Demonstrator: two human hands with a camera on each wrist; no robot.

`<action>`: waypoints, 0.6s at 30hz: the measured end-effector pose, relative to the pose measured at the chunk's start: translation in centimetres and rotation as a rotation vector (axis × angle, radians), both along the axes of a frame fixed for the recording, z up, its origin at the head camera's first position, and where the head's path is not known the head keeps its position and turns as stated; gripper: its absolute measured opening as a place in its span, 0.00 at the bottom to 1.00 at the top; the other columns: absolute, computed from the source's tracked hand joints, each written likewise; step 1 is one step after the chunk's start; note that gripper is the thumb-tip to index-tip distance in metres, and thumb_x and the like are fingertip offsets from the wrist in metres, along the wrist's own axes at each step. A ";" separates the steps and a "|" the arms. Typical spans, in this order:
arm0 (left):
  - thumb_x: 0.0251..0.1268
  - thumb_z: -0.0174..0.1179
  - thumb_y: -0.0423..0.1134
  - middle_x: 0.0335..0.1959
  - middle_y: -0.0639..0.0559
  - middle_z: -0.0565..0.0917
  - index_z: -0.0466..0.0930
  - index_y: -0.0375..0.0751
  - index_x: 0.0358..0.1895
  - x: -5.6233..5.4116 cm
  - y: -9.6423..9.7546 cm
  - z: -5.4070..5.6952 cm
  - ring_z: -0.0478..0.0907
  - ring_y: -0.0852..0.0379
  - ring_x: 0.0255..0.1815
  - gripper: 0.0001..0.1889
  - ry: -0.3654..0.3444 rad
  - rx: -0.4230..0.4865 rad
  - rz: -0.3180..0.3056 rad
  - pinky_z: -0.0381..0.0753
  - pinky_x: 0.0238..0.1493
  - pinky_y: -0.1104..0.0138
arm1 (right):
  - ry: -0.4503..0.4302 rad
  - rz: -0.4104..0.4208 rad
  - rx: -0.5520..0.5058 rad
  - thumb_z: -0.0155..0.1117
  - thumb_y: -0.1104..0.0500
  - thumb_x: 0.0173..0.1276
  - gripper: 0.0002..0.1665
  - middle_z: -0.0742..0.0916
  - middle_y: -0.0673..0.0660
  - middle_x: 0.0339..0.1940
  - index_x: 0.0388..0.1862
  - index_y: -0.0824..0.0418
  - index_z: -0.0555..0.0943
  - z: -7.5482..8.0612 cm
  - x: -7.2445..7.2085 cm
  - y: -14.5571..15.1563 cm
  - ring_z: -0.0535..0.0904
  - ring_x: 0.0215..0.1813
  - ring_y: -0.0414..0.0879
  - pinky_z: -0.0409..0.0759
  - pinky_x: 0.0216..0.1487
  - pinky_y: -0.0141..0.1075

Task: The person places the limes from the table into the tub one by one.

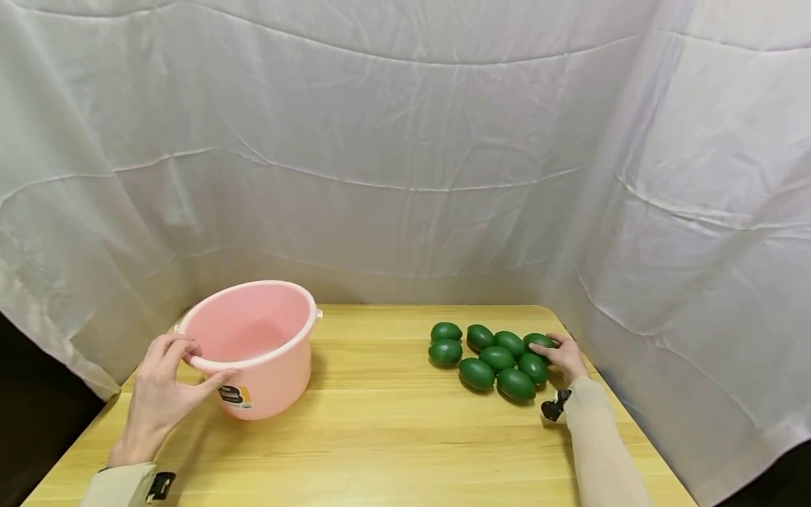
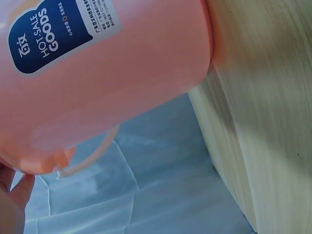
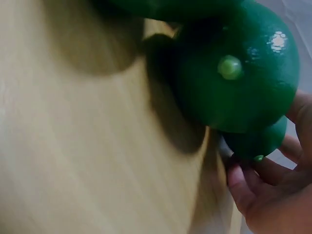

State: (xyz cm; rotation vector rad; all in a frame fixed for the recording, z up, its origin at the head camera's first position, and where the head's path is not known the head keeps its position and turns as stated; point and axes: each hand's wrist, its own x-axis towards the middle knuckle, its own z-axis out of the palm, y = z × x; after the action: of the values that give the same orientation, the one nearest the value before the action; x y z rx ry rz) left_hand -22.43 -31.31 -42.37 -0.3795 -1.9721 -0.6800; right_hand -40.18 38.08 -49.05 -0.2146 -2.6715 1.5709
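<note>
At the left of the table, a pink plastic bucket stands upright, with a dark label on its side. My left hand grips the near left part of its rim, fingers over the edge and thumb along the outside. On the right lie several smooth, dark green oval fruits, grouped close together. My right hand holds the far right green fruit of the group. In the right wrist view its thumb and fingers curl round that fruit, partly hidden behind a nearer green fruit with a pale stem nub.
The wooden table has light yellow grain. Pale cloth hangs behind it and along both sides, close to the right table edge. A white bucket handle hangs outside the bucket.
</note>
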 end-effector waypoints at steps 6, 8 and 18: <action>0.43 0.66 0.74 0.39 0.38 0.75 0.76 0.30 0.34 0.0 0.0 0.0 0.65 0.68 0.46 0.42 -0.023 -0.002 -0.010 0.57 0.60 0.86 | 0.014 -0.041 -0.016 0.68 0.50 0.66 0.46 0.71 0.75 0.65 0.73 0.72 0.59 -0.2 0.0 0.0 0.79 0.54 0.56 0.83 0.45 0.35; 0.43 0.67 0.73 0.39 0.38 0.76 0.76 0.30 0.34 -0.1 0.0 0.0 0.65 0.68 0.45 0.42 -0.007 0.002 -0.014 0.58 0.60 0.85 | 0.013 -0.060 -0.033 0.69 0.49 0.65 0.47 0.72 0.73 0.65 0.73 0.70 0.60 -0.1 0.2 0.1 0.79 0.50 0.50 0.81 0.43 0.32; 0.42 0.64 0.76 0.34 0.41 0.78 0.79 0.31 0.32 -0.5 -0.2 -0.1 0.66 0.75 0.46 0.43 0.088 0.032 -0.055 0.60 0.60 0.85 | 0.042 -0.173 -0.197 0.68 0.43 0.65 0.42 0.74 0.56 0.54 0.68 0.64 0.66 0.4 0.8 0.6 0.74 0.42 0.37 0.79 0.52 0.38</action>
State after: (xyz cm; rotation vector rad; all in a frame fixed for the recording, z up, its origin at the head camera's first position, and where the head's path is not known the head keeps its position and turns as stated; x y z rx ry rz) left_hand -22.93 -31.49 -42.43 -0.4381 -1.8712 -0.7174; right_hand -39.40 38.63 -48.64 -0.4022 -2.3924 1.7591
